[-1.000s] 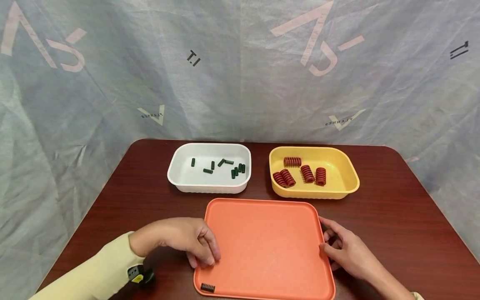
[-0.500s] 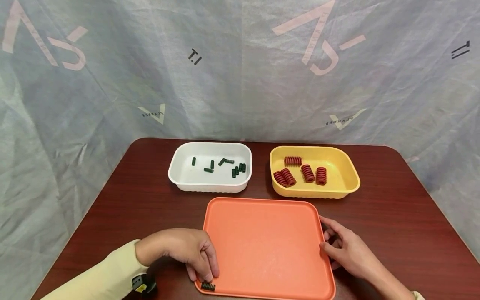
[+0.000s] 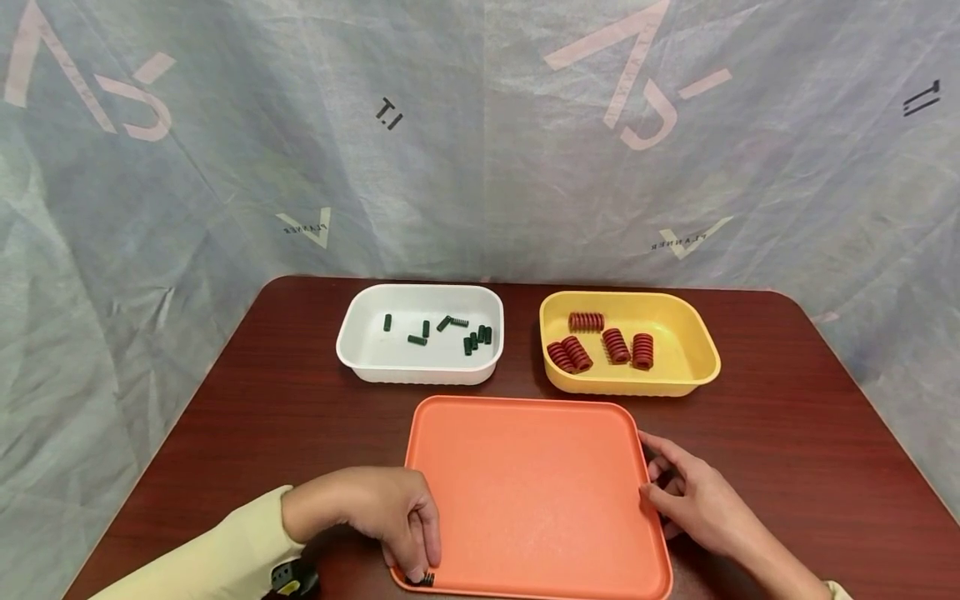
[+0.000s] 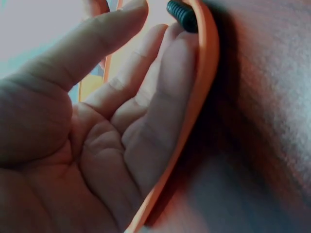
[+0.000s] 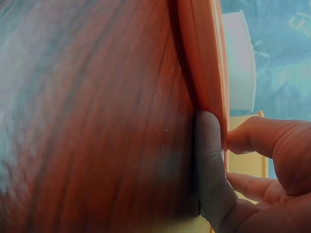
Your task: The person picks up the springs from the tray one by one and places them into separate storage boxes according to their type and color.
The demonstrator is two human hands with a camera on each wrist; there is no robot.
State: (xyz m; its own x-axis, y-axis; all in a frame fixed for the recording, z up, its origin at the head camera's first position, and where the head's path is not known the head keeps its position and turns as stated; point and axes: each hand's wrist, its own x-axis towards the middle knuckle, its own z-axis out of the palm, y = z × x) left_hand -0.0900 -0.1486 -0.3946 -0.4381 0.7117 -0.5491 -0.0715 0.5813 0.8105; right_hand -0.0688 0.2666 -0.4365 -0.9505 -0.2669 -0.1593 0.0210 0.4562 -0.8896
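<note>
An orange tray lies at the front of the table. In its near left corner sits a dark coil spring, partly covered by the fingertips of my left hand. The left wrist view shows that spring just inside the rim, right at the fingertips, with the thumb apart from the fingers. My right hand holds the tray's right edge. In the right wrist view its thumb is at the rim and a finger lies along the outer side.
Behind the tray stands a white bin with several small dark green springs. Right of it is a yellow bin with several thick red springs. A grey printed cloth hangs behind the dark wooden table.
My left hand has moved down and slightly right along the tray, from above the spring onto it. The right hand has stayed at the tray's edge.
</note>
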